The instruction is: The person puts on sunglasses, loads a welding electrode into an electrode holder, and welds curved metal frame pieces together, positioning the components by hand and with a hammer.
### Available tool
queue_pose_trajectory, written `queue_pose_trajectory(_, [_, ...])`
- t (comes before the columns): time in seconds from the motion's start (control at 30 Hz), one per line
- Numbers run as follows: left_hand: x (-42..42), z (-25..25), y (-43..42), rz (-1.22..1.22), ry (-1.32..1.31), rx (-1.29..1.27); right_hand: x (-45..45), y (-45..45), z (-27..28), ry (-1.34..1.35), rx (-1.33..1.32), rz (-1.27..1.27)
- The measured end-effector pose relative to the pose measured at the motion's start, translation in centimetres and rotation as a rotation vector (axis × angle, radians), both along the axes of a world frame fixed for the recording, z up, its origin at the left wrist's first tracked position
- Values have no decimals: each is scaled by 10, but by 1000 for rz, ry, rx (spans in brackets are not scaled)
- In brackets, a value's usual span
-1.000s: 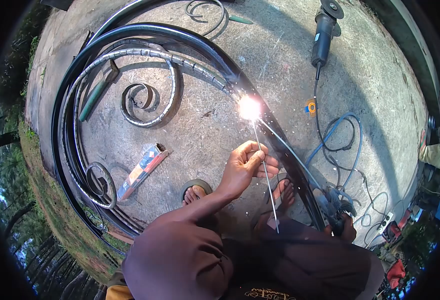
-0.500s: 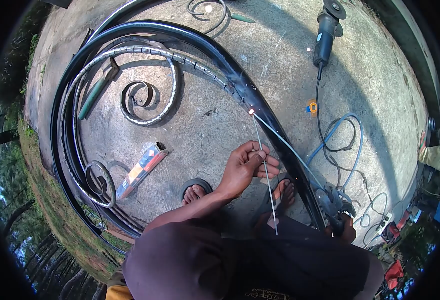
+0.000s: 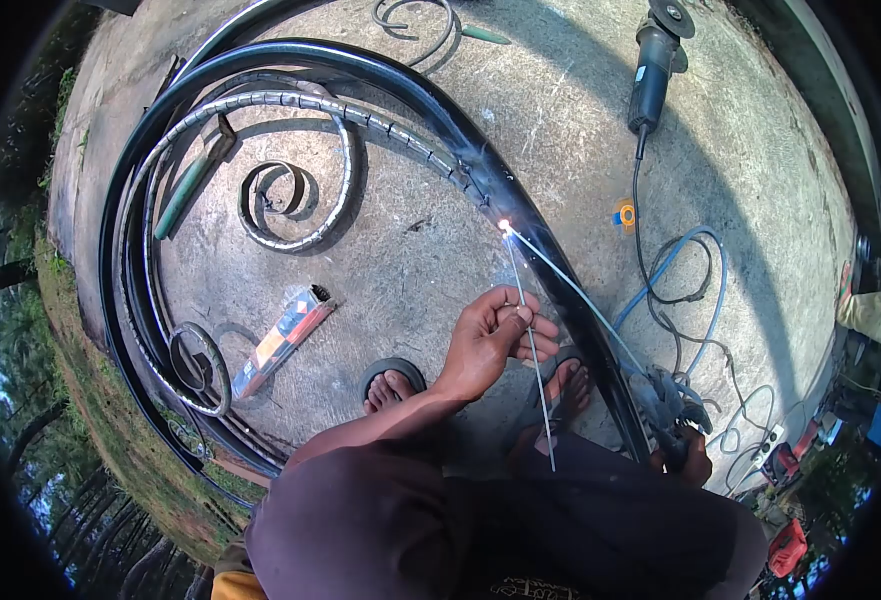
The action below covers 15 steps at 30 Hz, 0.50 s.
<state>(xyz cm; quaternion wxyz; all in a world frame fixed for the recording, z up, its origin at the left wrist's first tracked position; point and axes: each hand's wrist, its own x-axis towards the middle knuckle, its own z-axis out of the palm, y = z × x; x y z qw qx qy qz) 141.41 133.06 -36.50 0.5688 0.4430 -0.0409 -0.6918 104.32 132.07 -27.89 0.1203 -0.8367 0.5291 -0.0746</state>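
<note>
My left hand pinches a thin grey metal rod between thumb and fingers, the other fingers loosely curled. At its upper end, a bright welding arc glows against the black curved metal tube. A longer welding electrode meets the same spot from the lower right. It runs from an electrode holder, around whose handle my right hand is closed, partly hidden. Beside the arc, a curved metal scroll with notched segments touches the tube.
An angle grinder with its cord lies upper right, near an orange ring-shaped item. A green-handled hammer and an electrode packet lie left. Cables loop at right. Sandalled feet stand below the tube.
The glow at the contact point has grown brighter, with a bluish tint below it. Both hands stay almost where they were; the view has shifted slightly.
</note>
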Motion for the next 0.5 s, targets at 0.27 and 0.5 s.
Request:
queue_pose_trajectory(0.27, [-13, -9, 36, -63, -80, -71, 2, -4, 16, 30, 136, -82])
queue_pose_trajectory(0.5, [-26, -28, 61, -519, -323, -94, 17, -5, 16, 68, 255, -236])
